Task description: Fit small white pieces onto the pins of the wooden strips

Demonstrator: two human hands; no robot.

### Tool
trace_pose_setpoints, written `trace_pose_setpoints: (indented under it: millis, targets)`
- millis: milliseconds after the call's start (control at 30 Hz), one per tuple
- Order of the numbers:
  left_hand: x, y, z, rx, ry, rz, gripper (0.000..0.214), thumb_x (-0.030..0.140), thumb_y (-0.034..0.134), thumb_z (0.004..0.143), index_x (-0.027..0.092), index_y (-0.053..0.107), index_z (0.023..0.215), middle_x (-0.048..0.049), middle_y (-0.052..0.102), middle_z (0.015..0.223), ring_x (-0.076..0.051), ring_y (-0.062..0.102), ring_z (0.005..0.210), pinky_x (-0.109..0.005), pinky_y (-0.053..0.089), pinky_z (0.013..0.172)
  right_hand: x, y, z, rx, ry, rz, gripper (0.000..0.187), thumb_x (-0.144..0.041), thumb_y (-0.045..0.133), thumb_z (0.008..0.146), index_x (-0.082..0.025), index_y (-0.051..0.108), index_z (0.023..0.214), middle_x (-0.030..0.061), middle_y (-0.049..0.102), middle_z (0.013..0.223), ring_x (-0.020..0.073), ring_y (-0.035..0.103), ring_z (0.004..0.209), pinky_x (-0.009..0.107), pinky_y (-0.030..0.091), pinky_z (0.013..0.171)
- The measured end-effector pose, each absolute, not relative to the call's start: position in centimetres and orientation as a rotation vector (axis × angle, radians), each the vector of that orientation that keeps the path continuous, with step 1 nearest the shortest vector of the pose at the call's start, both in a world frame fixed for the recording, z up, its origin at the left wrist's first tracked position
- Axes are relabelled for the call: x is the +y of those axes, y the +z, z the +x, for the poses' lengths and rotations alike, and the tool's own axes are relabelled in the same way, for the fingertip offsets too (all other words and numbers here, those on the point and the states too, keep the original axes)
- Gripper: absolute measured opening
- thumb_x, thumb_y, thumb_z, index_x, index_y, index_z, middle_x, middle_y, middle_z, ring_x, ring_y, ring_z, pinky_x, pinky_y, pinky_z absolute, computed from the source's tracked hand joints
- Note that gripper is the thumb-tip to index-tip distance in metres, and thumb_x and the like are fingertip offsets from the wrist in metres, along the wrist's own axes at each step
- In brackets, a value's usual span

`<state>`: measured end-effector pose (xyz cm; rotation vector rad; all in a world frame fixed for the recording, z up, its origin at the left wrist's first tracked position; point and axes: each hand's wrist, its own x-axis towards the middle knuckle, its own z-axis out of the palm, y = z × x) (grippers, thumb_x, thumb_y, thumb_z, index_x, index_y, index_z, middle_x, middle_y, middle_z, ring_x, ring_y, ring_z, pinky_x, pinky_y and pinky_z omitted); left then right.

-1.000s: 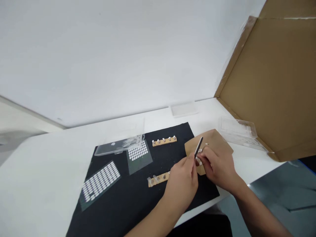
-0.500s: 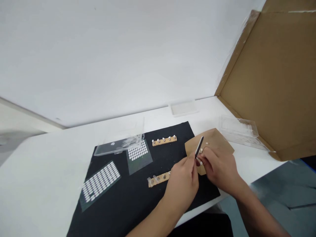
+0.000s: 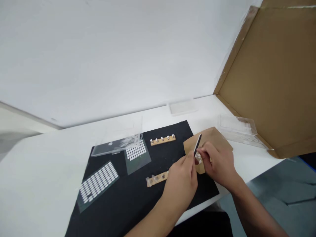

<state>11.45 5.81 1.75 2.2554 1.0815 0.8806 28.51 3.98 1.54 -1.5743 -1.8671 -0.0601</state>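
Note:
My left hand [image 3: 182, 177] is closed round a slim, flat stick with a black edge and a pale face, which looks like a nail file [image 3: 197, 144]. It points up and slightly right out of my fist. Just to its right, my right hand [image 3: 219, 163] pinches thumb and forefinger together close to the file. Whatever lies between those fingertips is too small to make out. Small white pieces [image 3: 198, 159] show between the hands, over a brown paper sheet [image 3: 214, 135]. Partly behind my left hand lies a wooden strip [image 3: 158, 178] with clear tips and round metal studs.
Another wooden strip [image 3: 163, 140] bears several small white tips. Two clear sheets of white oval dots [image 3: 98, 182] lie on the black mat [image 3: 128, 207], near a clear tray [image 3: 111, 149]. Clear boxes [image 3: 238, 126] stand by the cardboard wall [image 3: 278, 82]; another box [image 3: 182, 107] sits at the back.
My right fingertips have shifted slightly up and now sit beside the file, leaving the white pieces below them more visible. The left hand still holds the file; the view has shifted a little.

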Motion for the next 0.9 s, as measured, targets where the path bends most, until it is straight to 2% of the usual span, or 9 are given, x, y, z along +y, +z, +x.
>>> trace_pose_setpoints:
  millis: [100,200,267,333,467,600,667,767,900]
  targets:
    - [5.8,1.7,11.4,1.099,0.889,2.257,0.028,0.007,0.048,0.101,0.014,0.070,0.118,-0.0072,0.076,0.085,-0.021,0.073,0.070,-0.030,0.056,0.065,4.0,1.5,28.7,-1.973,0.036,-1.548,0.032,-0.027,0.050,0.108,-0.021,0.058,0.077,-0.0006,0.065,0.069,0.0139,0.054,0.063,0.031,0.028,0.061]
    - [5.7,1.6,11.4,1.061,0.920,2.256,0.029,0.009,0.049,0.103,0.014,0.069,0.124,-0.0076,0.078,0.089,-0.021,0.075,0.075,-0.031,0.058,0.069,4.2,1.5,29.1,-1.856,-0.110,-1.610,0.030,-0.029,0.053,0.107,-0.021,0.061,0.079,-0.0007,0.064,0.067,0.0143,0.053,0.062,0.032,0.028,0.061]
    - [5.7,1.5,11.5,1.056,0.918,2.251,0.027,0.009,0.049,0.103,0.014,0.070,0.120,-0.0073,0.078,0.088,-0.021,0.075,0.074,-0.031,0.059,0.069,4.3,1.5,29.3,-1.837,-0.146,-1.633,0.030,-0.030,0.053,0.107,-0.021,0.061,0.079,-0.0003,0.064,0.067,0.0144,0.053,0.062,0.032,0.028,0.062]
    - [5.7,1.6,11.5,1.074,0.909,2.248,0.027,0.008,0.048,0.103,0.014,0.070,0.117,-0.0070,0.077,0.086,-0.020,0.074,0.072,-0.030,0.058,0.068,4.3,1.5,29.3,-1.939,-0.044,-1.595,0.032,-0.029,0.051,0.107,-0.021,0.059,0.078,-0.0007,0.064,0.068,0.0136,0.051,0.060,0.032,0.028,0.061]
    - [5.8,1.7,11.4,1.074,0.915,2.259,0.029,0.008,0.048,0.102,0.015,0.069,0.121,-0.0076,0.078,0.089,-0.020,0.074,0.075,-0.030,0.059,0.070,4.3,1.5,28.9,-1.865,-0.067,-1.595,0.031,-0.029,0.052,0.107,-0.021,0.060,0.079,-0.0011,0.064,0.067,0.0136,0.053,0.062,0.031,0.029,0.060]
    - [5.8,1.6,11.2,1.104,0.900,2.254,0.027,0.008,0.047,0.102,0.016,0.071,0.112,-0.0069,0.076,0.085,-0.020,0.073,0.071,-0.030,0.058,0.067,4.2,1.7,28.5,-1.927,0.004,-1.605,0.033,-0.028,0.051,0.107,-0.021,0.057,0.076,-0.0009,0.063,0.067,0.0138,0.053,0.061,0.032,0.028,0.060]
    - [5.7,1.5,11.2,1.107,0.924,2.247,0.028,0.008,0.047,0.102,0.015,0.070,0.116,-0.0075,0.077,0.086,-0.020,0.073,0.071,-0.030,0.058,0.067,4.1,1.9,28.4,-1.977,0.077,-1.569,0.033,-0.027,0.051,0.107,-0.021,0.057,0.076,-0.0009,0.064,0.068,0.0138,0.054,0.062,0.032,0.029,0.061]
    - [5.6,1.6,11.3,1.074,0.958,2.216,0.030,0.008,0.048,0.102,0.015,0.069,0.123,-0.0080,0.078,0.091,-0.020,0.075,0.076,-0.030,0.059,0.070,4.1,1.9,28.3,-1.818,0.003,-1.597,0.031,-0.028,0.052,0.108,-0.022,0.060,0.079,-0.0007,0.066,0.069,0.0141,0.057,0.065,0.031,0.030,0.061]
    - [5.6,1.6,11.3,1.084,0.935,2.200,0.027,0.006,0.048,0.101,0.013,0.071,0.115,-0.0075,0.077,0.085,-0.020,0.074,0.073,-0.030,0.058,0.068,4.1,2.0,28.2,-1.928,0.032,-1.548,0.032,-0.027,0.052,0.108,-0.022,0.059,0.078,-0.0012,0.065,0.068,0.0137,0.056,0.062,0.031,0.029,0.061]
